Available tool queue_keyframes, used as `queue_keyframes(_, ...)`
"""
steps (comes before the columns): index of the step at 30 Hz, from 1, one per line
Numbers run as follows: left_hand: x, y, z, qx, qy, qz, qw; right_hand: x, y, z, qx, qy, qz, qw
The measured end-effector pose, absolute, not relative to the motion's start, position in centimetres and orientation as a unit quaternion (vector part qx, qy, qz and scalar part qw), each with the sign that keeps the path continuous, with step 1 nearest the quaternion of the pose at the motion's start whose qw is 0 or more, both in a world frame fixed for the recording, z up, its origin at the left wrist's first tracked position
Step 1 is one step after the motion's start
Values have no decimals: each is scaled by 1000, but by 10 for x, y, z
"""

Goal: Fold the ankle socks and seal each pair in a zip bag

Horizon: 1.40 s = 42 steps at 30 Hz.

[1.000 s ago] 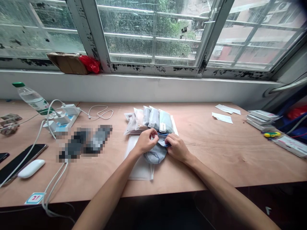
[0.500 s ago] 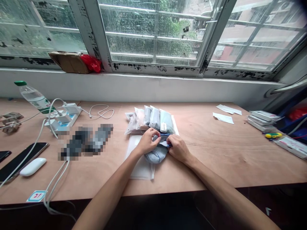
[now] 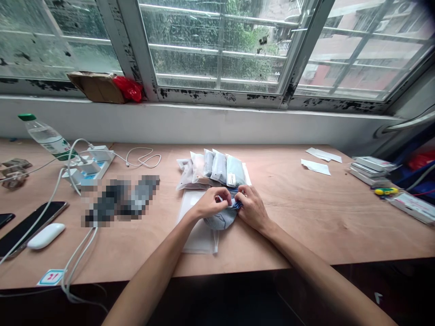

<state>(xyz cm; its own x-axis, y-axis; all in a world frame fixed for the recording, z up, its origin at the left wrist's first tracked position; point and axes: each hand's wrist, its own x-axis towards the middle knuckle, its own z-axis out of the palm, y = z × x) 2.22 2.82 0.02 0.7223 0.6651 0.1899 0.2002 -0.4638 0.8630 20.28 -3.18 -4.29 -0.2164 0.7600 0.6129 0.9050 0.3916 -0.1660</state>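
Note:
A soft grey-blue garment (image 3: 220, 221) with a dark blue edge lies bunched on the table; its exact kind is hard to make out. My left hand (image 3: 211, 202) curls over its upper left part, with thumb and fingertips closed on the cloth. At the blue edge, my right hand (image 3: 253, 209) is closed on the gathered fabric. Beneath the garment is a flat frosted zip bag (image 3: 197, 241), its slider near the front. Just beyond my hands, several filled frosted bags (image 3: 219, 166) lean in a row, one bearing a white label.
On the left of the wooden table (image 3: 292, 226) are a power strip (image 3: 98, 170) with cables, a tilted bottle (image 3: 47, 136), a phone (image 3: 34, 228) and a white case (image 3: 46, 236). Papers (image 3: 316, 166) and stacked boxes (image 3: 372, 170) lie to the right.
My fingertips have come closer together, and the blue edge is now gathered into a smaller bunch between them. My right hand's fingers have lifted slightly. The bags stay where they were.

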Motion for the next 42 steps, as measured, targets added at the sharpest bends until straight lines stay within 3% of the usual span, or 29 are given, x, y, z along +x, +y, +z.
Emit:
queue_keyframes(4, 23, 36, -15, 798, 384, 344, 314, 202, -31, -44, -523, -783, -117, 315)
queue_keyframes(7, 23, 41, -26, 811, 414, 322, 257, 202, -30, -45, -525, -788, -109, 303)
queue_keyframes(14, 24, 41, -26, 826, 388, 327, 243, 203, -29, -47, -529, -783, -103, 311)
queue_keyframes(20, 24, 31, -10, 812, 320, 329, 360, 205, -29, -49, -556, -749, -63, 354)
queue_keyframes(27, 25, 27, -2, 815, 275, 265, 435, 203, -32, -44, -537, -777, -92, 317)
queue_keyframes(34, 24, 42, -27, 781, 462, 343, 242, 202, -32, -44, -521, -782, -108, 324)
queue_keyframes(42, 23, 43, -31, 813, 431, 325, 219, 202, -30, -45, -527, -780, -96, 325)
